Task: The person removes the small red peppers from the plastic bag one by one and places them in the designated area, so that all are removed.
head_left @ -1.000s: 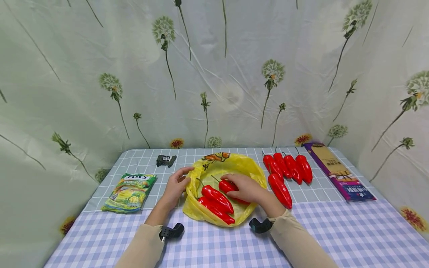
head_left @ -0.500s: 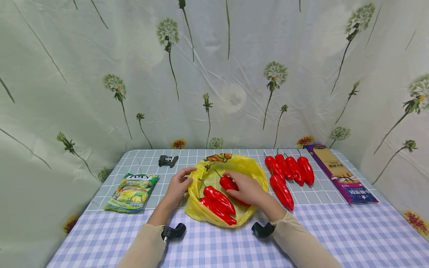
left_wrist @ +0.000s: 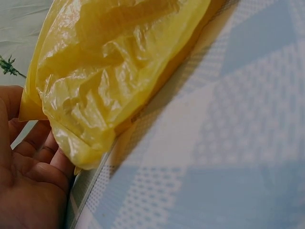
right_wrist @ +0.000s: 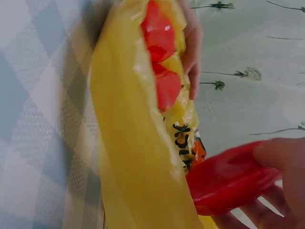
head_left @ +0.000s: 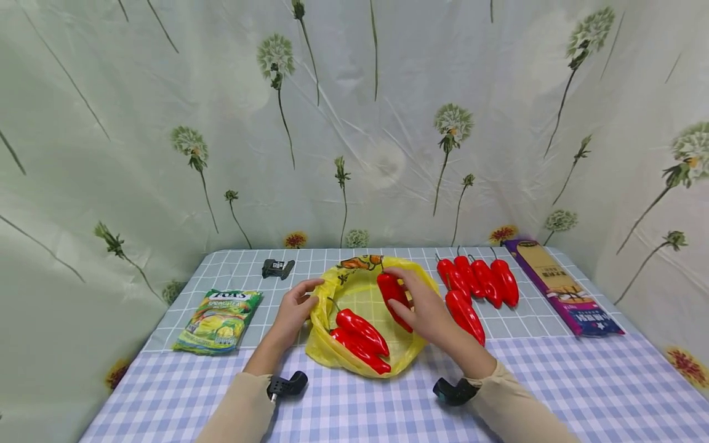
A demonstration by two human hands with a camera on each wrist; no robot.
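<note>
A yellow plastic bag [head_left: 319, 352] lies on the table with its mouth spread wide. My left hand [head_left: 292, 312] holds the bag's left rim; in the left wrist view its fingers [left_wrist: 42, 155] curve behind the yellow film. Over the right half of the mouth, my right hand [head_left: 426, 311] grips a glossy red pepper [head_left: 391, 294], stem upward. The right wrist view shows this pepper [right_wrist: 228, 179] between thumb and fingers, its lower end overlapped by the bag's edge. Two more red peppers, one upper [head_left: 362, 329] and one lower [head_left: 359, 352], lie inside the bag at its left.
Several red peppers [head_left: 487, 280] lie in a group right of the bag, one [head_left: 464, 312] closest to it. Beyond them is a long purple and tan packet [head_left: 559, 283]. At left lie a green candy bag [head_left: 218, 321] and a small black device [head_left: 277, 267].
My right hand has lifted the red pepper from lying in the bag and tipped it steeper, stem up, moving slightly right. My left hand stays at the bag's rim.
</note>
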